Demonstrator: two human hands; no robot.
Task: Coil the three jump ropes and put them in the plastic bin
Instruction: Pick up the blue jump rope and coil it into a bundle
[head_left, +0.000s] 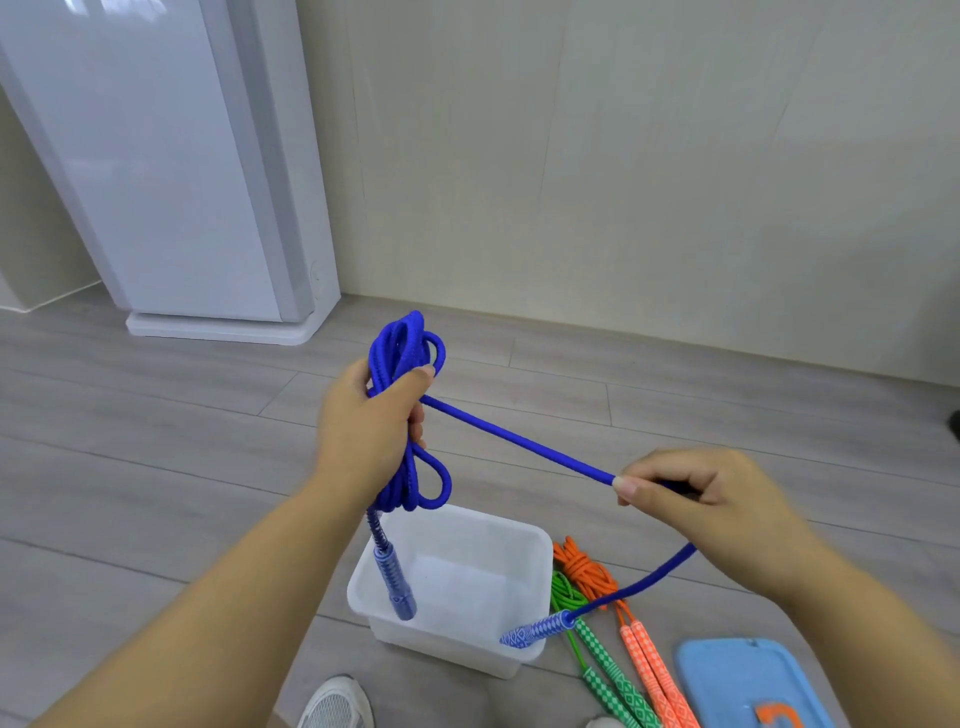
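My left hand (371, 421) grips a bundle of loops of the blue jump rope (519, 441), held up over the floor. One blue handle hangs from the bundle above the white plastic bin (540, 540). My right hand (696, 493) pinches the rope's free length, stretched taut from the left hand. The rope runs on below my right hand to the second blue handle, which hangs by the bin's right rim. The orange jump rope (587, 569) and the green jump rope (566, 595) lie on the floor right of the bin, handles toward me.
A light blue lid (737, 680) with an orange mark lies on the floor at the lower right. A white appliance (171, 171) stands against the wall at the back left. My shoe (335, 701) shows at the bottom edge. The floor is grey wood planks.
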